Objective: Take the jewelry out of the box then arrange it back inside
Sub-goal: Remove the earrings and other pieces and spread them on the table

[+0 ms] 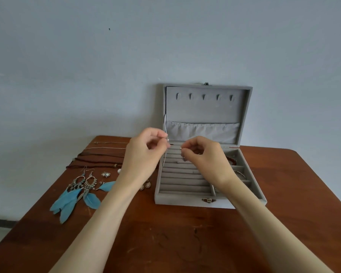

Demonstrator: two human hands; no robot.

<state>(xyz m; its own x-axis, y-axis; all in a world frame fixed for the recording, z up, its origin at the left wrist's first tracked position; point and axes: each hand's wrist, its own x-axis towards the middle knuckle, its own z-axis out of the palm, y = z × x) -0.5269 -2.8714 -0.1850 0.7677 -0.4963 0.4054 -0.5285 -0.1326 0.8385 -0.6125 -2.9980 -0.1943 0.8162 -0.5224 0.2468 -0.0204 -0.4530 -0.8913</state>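
Observation:
A grey velvet jewelry box (185, 200) stands open on the wooden table (165, 233), its lid upright against the wall. My left hand (144, 152) pinches a small pearl stud earring (168, 140) above the box's far left corner. My right hand (202, 154) pinches a tiny earring piece (181, 148) just right of it, over the ring rolls. A small stud (177, 162) sits in the rolls. A brown bead bracelet (231, 160) and a thin bangle (240, 173) lie in the right compartments.
Left of the box lie blue feather earrings (75, 196), a small silver heart piece (106, 174), teardrop earrings (146, 185), brown cord necklaces (98, 159) and thin chains (108, 143). The table's left edge runs close to the feathers.

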